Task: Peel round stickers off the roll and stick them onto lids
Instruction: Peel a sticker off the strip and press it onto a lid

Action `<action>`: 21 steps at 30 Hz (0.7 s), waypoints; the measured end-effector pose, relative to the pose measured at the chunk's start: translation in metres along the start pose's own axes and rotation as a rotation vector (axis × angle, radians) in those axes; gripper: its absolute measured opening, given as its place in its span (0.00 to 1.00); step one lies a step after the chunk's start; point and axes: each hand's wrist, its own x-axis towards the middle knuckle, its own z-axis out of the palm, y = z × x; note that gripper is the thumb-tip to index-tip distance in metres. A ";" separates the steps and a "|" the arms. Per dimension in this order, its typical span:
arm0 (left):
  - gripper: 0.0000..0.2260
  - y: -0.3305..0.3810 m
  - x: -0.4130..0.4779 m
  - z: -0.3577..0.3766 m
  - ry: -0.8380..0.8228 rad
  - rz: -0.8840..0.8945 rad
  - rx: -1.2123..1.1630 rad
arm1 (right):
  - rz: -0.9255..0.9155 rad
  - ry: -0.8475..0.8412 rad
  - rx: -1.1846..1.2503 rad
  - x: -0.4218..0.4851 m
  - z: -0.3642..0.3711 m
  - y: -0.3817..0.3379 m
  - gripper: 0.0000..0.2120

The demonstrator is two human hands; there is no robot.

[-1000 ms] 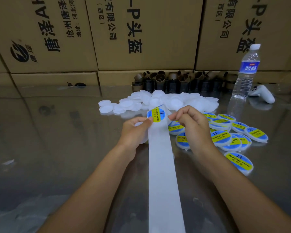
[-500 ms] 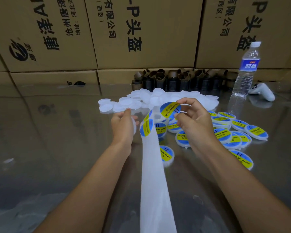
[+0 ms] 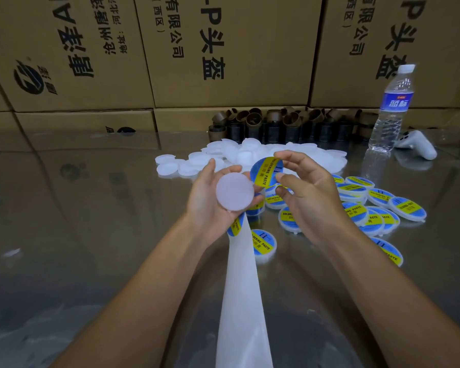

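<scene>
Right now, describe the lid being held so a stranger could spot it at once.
Follow the white strip up the table to the left hand. The lid sits in its fingers. It alone is off the table: the bare pile behind and labelled lids to the right lie on it.

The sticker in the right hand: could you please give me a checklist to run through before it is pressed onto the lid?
1. The sticker is free of the backing strip: ok, the right hand pinches it.
2. The blank lid is secured: ok, the left hand holds it, bare face toward the camera.
3. The sticker is centred over the lid: not ok, it sits beside the lid's upper right edge.
4. The sticker is free of creases: cannot tell, it bows slightly.
5. A next sticker waits on the strip: ok, one shows below the left hand.
</scene>
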 end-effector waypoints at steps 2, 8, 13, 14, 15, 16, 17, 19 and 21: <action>0.26 -0.002 -0.001 0.001 -0.034 -0.038 0.091 | -0.002 -0.048 -0.028 -0.001 0.002 0.000 0.20; 0.34 -0.005 0.000 0.002 -0.086 -0.071 0.283 | -0.083 -0.188 -0.204 -0.007 0.008 -0.003 0.20; 0.35 -0.007 0.002 0.004 -0.107 -0.078 0.347 | -0.105 -0.256 -0.260 -0.012 0.012 -0.004 0.21; 0.35 -0.007 0.002 0.004 -0.111 -0.081 0.347 | -0.117 -0.264 -0.291 -0.013 0.013 -0.004 0.21; 0.36 -0.007 0.002 0.004 -0.123 -0.084 0.349 | -0.129 -0.267 -0.324 -0.013 0.013 -0.004 0.20; 0.36 -0.007 0.003 0.003 -0.140 -0.085 0.356 | -0.135 -0.267 -0.352 -0.014 0.013 -0.004 0.20; 0.36 -0.007 0.002 0.003 -0.166 -0.087 0.363 | -0.132 -0.264 -0.370 -0.014 0.013 -0.004 0.19; 0.35 -0.006 0.002 0.002 -0.215 -0.097 0.363 | -0.118 -0.264 -0.395 -0.015 0.014 -0.003 0.17; 0.35 -0.007 0.002 0.001 -0.236 -0.096 0.344 | -0.114 -0.269 -0.427 -0.015 0.015 -0.003 0.15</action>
